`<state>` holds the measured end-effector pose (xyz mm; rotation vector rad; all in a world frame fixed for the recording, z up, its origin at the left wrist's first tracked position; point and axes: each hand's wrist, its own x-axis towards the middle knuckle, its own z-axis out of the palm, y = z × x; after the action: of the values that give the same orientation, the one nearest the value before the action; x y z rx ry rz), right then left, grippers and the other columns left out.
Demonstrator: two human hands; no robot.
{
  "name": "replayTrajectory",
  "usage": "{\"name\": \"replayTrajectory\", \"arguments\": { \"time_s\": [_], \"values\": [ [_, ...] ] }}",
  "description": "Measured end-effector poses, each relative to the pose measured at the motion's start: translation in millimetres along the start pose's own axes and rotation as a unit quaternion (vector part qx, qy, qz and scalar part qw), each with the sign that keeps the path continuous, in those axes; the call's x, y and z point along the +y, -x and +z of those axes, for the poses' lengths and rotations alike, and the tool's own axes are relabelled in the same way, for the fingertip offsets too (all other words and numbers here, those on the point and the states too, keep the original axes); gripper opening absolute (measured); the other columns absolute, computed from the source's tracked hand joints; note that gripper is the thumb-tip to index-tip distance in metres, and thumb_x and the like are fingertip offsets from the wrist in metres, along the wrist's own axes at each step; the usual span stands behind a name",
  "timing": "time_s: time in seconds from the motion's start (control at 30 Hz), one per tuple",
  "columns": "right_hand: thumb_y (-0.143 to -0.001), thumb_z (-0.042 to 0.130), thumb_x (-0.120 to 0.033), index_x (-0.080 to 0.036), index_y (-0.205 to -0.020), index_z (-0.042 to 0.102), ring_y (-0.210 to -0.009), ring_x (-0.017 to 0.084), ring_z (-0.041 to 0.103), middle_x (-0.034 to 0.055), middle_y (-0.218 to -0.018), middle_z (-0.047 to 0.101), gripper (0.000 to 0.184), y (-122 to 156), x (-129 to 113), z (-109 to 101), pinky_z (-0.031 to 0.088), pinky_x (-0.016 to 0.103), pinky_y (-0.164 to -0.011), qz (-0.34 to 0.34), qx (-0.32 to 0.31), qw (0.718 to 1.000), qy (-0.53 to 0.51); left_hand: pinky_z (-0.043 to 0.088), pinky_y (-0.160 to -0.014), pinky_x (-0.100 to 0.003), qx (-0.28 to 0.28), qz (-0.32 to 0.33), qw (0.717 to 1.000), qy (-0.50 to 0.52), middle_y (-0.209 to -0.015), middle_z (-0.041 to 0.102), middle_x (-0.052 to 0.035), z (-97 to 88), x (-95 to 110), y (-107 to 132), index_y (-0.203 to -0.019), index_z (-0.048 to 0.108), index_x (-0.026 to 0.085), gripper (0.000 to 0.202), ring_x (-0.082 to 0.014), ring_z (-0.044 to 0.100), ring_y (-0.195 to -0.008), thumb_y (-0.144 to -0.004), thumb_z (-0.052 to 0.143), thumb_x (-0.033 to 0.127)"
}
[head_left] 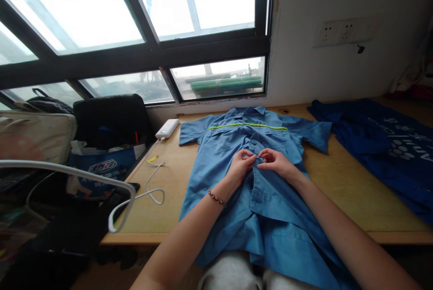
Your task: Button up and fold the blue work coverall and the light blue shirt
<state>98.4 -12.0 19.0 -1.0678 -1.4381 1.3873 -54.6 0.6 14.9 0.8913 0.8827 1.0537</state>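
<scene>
A blue short-sleeved shirt [219,177] with a yellow-green stripe across the chest lies face up on the wooden table, collar toward the window. Its lower hem hangs over the near edge onto my lap. My left hand [241,163] pinches the front placket near the middle of the shirt, fingers closed on the cloth. Close beside it on the right, my right hand [274,161] grips the other front edge between thumb and fingers. A button shows on the placket just above my hands. Whatever lies right between my fingertips is too small to make out.
On the wooden table [338,191] a white power bank [167,128] with a cable [154,181] lies left of the shirt. Dark blue printed cloth [389,141] covers the right side. Bags and a black chair [111,116] stand at left; a window and a wall socket [347,30] are behind.
</scene>
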Motion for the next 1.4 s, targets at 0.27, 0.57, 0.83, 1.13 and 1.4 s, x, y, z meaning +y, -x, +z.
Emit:
{"name": "replayTrajectory", "arguments": {
  "time_s": [0.27,0.57,0.83,1.13,1.4],
  "values": [
    [-0.048,0.076,-0.03,-0.019,-0.086,0.053,-0.063,0.01,0.051,-0.004,-0.07,0.055,0.046,0.9,-2.1,-2.1,0.042,0.022,-0.06,0.044,-0.01,0.996,-0.079,0.041,-0.048,-0.02,-0.038,-0.004,0.999,0.025,-0.057,0.05,0.0049,5.9,3.7,7.5,-0.077,0.044,0.017,0.04,-0.0089,0.053,-0.048,-0.054,0.073,0.032],
    [-0.056,0.07,-0.041,-0.019,-0.078,0.055,-0.051,0.008,0.05,-0.0048,-0.062,0.055,0.035,-0.8,-1.9,1.6,0.04,0.02,-0.051,0.09,0.047,0.985,-0.142,0.036,-0.049,-0.017,-0.067,0.043,0.997,-0.001,-0.056,0.048,0.0072,7.1,7.6,10.6,-0.078,0.042,0.017,0.039,-0.0046,0.047,-0.047,-0.055,0.073,0.024],
    [-0.058,0.066,-0.042,-0.018,-0.06,0.048,-0.043,0.006,0.038,-0.0077,-0.048,0.043,0.03,-5.9,6.4,1.5,0.03,0.02,-0.044,0.064,0.045,0.992,-0.096,0.036,-0.052,-0.017,-0.07,0.07,0.995,-0.032,-0.061,0.048,0.0062,6.0,2.3,7.9,-0.075,0.042,0.017,0.038,-0.0043,0.046,-0.051,-0.054,0.073,0.022],
    [-0.058,0.061,-0.048,-0.017,-0.06,0.05,-0.049,0.011,0.044,-0.0038,-0.053,0.05,0.033,-11.6,19.6,-3.3,0.036,0.025,-0.052,0.052,0.058,0.997,0.028,0.039,-0.054,-0.019,-0.073,0.073,0.993,-0.053,-0.06,0.053,0.0053,0.7,-1.1,2.0,-0.078,0.043,0.017,0.036,-0.0067,0.052,-0.053,-0.056,0.071,0.022],
    [-0.08,0.045,-0.037,-0.019,-0.068,0.052,-0.058,0.014,0.047,0.0006,-0.063,0.053,0.022,18.8,-17.9,27.1,0.034,0.025,-0.057,-0.153,0.129,0.902,0.384,0.037,-0.048,-0.018,-0.03,0.123,0.977,-0.17,-0.056,0.057,0.0037,-18.3,-17.4,-26.5,-0.077,0.047,0.016,0.029,-0.0083,0.052,-0.049,-0.058,0.068,0.021]
  ]
}}
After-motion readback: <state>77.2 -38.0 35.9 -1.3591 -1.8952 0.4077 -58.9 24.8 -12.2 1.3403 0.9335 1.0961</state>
